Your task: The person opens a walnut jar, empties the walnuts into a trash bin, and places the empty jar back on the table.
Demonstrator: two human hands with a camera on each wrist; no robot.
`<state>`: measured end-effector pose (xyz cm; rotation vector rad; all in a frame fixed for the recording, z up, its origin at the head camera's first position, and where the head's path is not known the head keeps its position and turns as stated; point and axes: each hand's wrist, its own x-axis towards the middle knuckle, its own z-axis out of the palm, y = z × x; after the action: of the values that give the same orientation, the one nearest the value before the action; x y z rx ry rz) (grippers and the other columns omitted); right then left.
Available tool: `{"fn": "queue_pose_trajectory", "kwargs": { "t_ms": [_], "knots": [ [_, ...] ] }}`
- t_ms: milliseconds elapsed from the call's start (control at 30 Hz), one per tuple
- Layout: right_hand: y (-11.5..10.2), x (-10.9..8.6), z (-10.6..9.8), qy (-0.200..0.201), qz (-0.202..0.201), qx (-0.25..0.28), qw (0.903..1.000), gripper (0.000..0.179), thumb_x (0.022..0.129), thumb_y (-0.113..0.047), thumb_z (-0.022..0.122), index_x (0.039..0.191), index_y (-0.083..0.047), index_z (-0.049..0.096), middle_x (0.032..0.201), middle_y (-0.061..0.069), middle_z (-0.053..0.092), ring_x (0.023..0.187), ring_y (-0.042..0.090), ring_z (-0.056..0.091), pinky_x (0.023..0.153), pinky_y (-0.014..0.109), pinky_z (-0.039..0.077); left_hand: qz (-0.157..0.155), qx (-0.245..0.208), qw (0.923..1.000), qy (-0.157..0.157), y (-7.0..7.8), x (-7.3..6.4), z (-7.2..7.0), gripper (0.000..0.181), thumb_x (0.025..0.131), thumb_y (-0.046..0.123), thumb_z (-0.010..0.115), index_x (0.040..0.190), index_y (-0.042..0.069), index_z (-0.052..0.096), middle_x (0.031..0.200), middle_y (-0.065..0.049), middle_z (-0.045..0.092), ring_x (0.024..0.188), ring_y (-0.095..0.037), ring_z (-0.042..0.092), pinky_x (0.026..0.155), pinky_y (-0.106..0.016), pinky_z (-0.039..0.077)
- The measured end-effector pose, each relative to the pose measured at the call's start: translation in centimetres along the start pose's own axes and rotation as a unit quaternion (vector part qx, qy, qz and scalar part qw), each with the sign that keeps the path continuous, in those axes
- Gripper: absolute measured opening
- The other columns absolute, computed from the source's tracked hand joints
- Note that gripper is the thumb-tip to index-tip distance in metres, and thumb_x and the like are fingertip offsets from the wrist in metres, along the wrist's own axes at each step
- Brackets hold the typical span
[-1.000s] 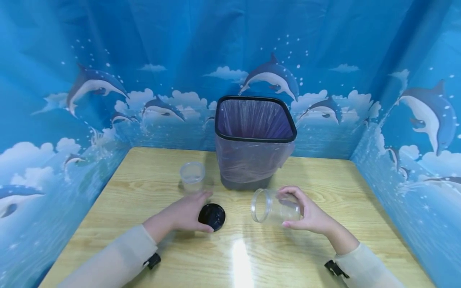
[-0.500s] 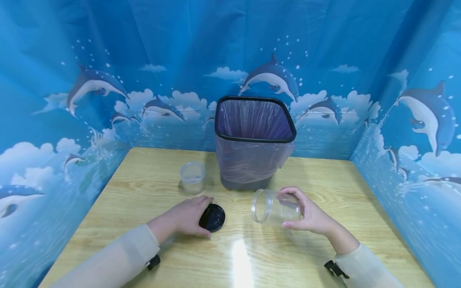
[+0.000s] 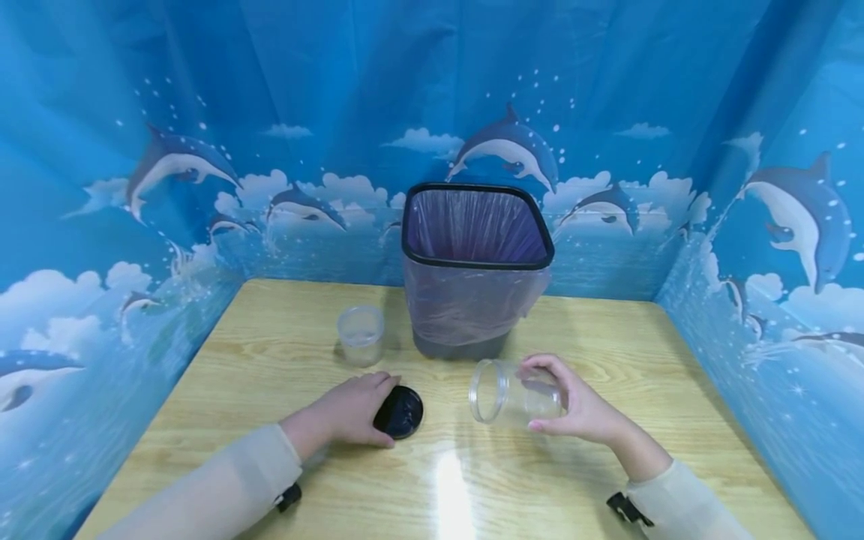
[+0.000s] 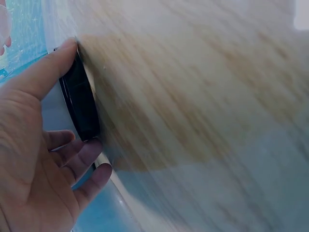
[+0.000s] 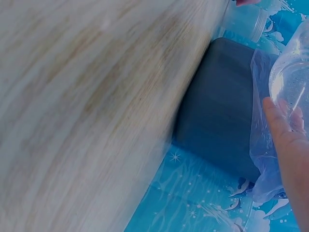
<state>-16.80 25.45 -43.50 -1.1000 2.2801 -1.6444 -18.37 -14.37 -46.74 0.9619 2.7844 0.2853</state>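
My left hand (image 3: 354, 412) grips a round black lid (image 3: 403, 412) low over the table, left of centre. In the left wrist view, the thumb lies on one edge of the lid (image 4: 79, 99) and the fingertips meet the opposite edge. On the right, my right hand (image 3: 574, 401) holds a clear plastic jar (image 3: 493, 391) by its base end. The jar lies sideways in the grasp, its threaded mouth facing left towards the lid. Fingers also wrap the jar (image 5: 289, 77) in the right wrist view, where part of it runs out of frame.
Behind the hands stands a grey bin (image 3: 466, 307) with a purple liner and black rim. A small clear plastic cup (image 3: 361, 334) is upright to its left. Wood-grain table (image 3: 270, 322) extends to blue dolphin-print curtains (image 3: 324, 97) at the back and sides.
The left thumb and fingers have drawn in closer around the black lid, the hand shifting slightly. My right hand and the jar have stayed in place.
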Motion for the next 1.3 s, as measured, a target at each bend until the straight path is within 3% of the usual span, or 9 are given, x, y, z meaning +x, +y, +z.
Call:
{"fn": "queue_pose_trajectory", "kwargs": {
  "t_ms": [133, 367, 667, 867, 1133, 1300],
  "knots": [
    [0.09, -0.07, 0.12, 0.000, 0.002, 0.000, 1.0000, 0.079, 0.076, 0.007, 0.081, 0.143, 0.001, 0.038, 0.142, 0.005, 0.045, 0.131, 0.017, 0.050, 0.105, 0.028, 0.043, 0.000, 0.000, 1.0000, 0.001, 0.03, 0.00, 0.17, 0.103, 0.074, 0.063, 0.079, 0.148, 0.000, 0.043, 0.144, -0.016, 0.051, 0.131, -0.033, 0.050, 0.107, -0.052, 0.040],
    [0.28, -0.19, 0.32, -0.004, 0.000, 0.003, 1.0000, 0.079, 0.077, 0.007, 0.081, 0.143, 0.002, 0.037, 0.142, 0.008, 0.042, 0.132, 0.018, 0.049, 0.106, 0.026, 0.041, -0.005, 0.002, 1.0000, -0.001, 0.14, 0.01, 0.04, 0.097, 0.076, 0.060, 0.079, 0.147, 0.003, 0.046, 0.143, -0.012, 0.052, 0.131, -0.029, 0.050, 0.107, -0.052, 0.040],
    [0.42, -0.37, 0.20, -0.003, 0.033, 0.005, 0.9994, 0.078, 0.078, 0.004, 0.081, 0.142, 0.004, 0.036, 0.143, 0.008, 0.041, 0.133, 0.020, 0.049, 0.106, 0.026, 0.042, 0.003, 0.004, 0.9999, 0.011, 0.14, 0.07, 0.07, 0.095, 0.072, 0.059, 0.081, 0.143, 0.002, 0.050, 0.137, -0.010, 0.056, 0.127, -0.027, 0.052, 0.105, -0.051, 0.042],
    [0.32, -0.13, 0.23, -0.003, 0.038, 0.003, 0.9993, 0.078, 0.078, 0.003, 0.082, 0.142, -0.001, 0.038, 0.143, 0.007, 0.042, 0.133, 0.018, 0.048, 0.106, 0.026, 0.042, 0.002, 0.010, 0.9998, 0.015, 0.07, 0.10, 0.07, 0.096, 0.070, 0.061, 0.081, 0.141, 0.003, 0.052, 0.133, -0.008, 0.056, 0.124, -0.025, 0.053, 0.106, -0.049, 0.042],
    [0.28, -0.04, 0.13, -0.005, 0.039, -0.001, 0.9992, 0.079, 0.077, 0.002, 0.082, 0.143, -0.007, 0.039, 0.142, 0.019, 0.041, 0.133, 0.016, 0.048, 0.107, 0.026, 0.041, 0.007, -0.016, 0.9996, 0.023, 0.28, 0.01, -0.25, 0.094, 0.068, 0.057, 0.085, 0.136, 0.002, 0.053, 0.131, -0.009, 0.057, 0.121, -0.027, 0.055, 0.107, -0.047, 0.042],
    [0.50, -0.10, 0.12, -0.004, 0.030, -0.008, 0.9995, 0.079, 0.077, 0.003, 0.082, 0.142, -0.005, 0.039, 0.142, 0.017, 0.043, 0.132, 0.014, 0.048, 0.107, 0.025, 0.040, 0.001, -0.033, 0.9990, 0.031, 0.11, 0.09, -0.38, 0.095, 0.068, 0.054, 0.086, 0.140, 0.003, 0.049, 0.137, -0.011, 0.056, 0.126, -0.030, 0.052, 0.110, -0.048, 0.038]
  ]
}}
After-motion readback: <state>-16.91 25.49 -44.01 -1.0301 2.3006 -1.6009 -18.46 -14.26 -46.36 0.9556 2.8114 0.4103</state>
